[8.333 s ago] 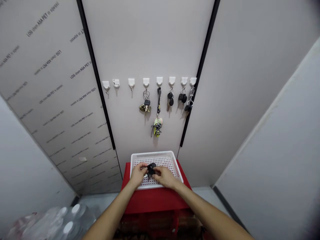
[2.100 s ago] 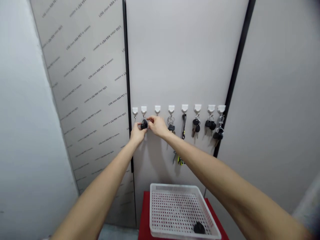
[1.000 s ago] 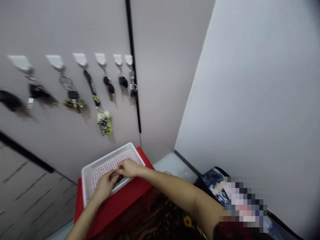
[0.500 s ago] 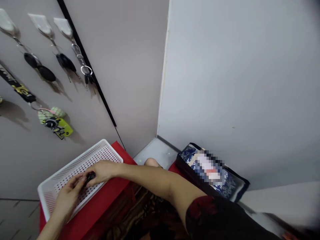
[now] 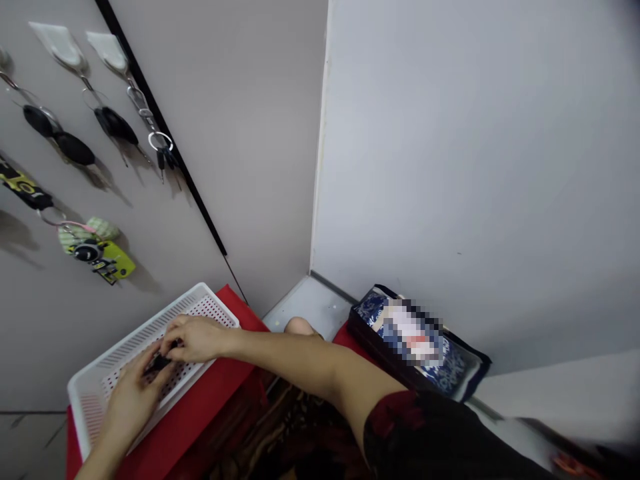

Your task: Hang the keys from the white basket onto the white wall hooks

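Note:
A small black object [image 5: 159, 362], its kind mostly hidden by fingers, is held between my two hands above a white perforated plastic basket [image 5: 85, 403]. My left hand [image 5: 134, 392] is closed on its near left side with thumb and fingers. From the right, my right hand [image 5: 197, 339] reaches over the basket and pinches the object's other end with bent fingers. The basket lies on a red surface [image 5: 200, 400].
On the grey panel at left, white hooks [image 5: 107, 52] hold black keys [image 5: 116, 127], a small key ring [image 5: 161, 141] and a lanyard with a yellow-green charm [image 5: 119, 260]. A blue patterned box [image 5: 453, 367] with a blurred patch stands at right by the wall.
The view has shifted slightly, so the scene sits a little further left. My fingers have changed their hold on the black object, the right ones now curled higher over it.

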The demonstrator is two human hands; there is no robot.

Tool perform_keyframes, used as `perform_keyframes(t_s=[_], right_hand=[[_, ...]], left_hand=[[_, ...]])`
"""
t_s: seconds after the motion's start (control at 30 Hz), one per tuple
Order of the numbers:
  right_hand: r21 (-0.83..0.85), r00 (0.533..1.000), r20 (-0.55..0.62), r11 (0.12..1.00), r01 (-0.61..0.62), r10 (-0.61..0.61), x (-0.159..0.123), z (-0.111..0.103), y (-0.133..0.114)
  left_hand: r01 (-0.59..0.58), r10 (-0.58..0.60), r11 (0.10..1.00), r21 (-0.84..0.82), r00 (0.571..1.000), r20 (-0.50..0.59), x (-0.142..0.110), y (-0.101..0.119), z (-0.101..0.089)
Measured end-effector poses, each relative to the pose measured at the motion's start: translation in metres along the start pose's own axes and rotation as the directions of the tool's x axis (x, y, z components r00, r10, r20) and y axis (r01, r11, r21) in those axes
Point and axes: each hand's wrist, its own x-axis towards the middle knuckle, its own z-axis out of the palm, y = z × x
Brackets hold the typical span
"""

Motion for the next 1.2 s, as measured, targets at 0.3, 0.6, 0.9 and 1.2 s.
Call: perform_keyframes(t_s=[0.3, 0.6, 0.9, 1.2], right_hand=[[0.174, 0.960, -0.067, 0.950, -0.259, 0.274, 0.016, 0.003, -0.017], [0.335, 0.989, 0.144, 0.939, -0.079, 0.031, 0.074, -0.009, -0.064], [0.304, 0.963, -0.147, 0.916, 0.262, -0.227, 0.156, -0.037, -0.162], [-0.107, 0.871, -0.390, 0.954, 0.279, -0.299, 0.225, -0.065, -0.229]], left_hand=[[0.139, -0.123, 0.915, -0.379, 0.990, 0.066, -0.007, 0.007, -0.012], [0.140, -0.244, 0.636, -0.759, 0.969, -0.027, -0.007, 0.000, -0.083], [-0.055, -0.274, 0.610, -0.791, 0.921, -0.276, 0.023, 0.011, -0.212], [-0.180, -0.347, 0.682, -0.708, 0.773, -0.531, 0.068, 0.020, -0.294]])
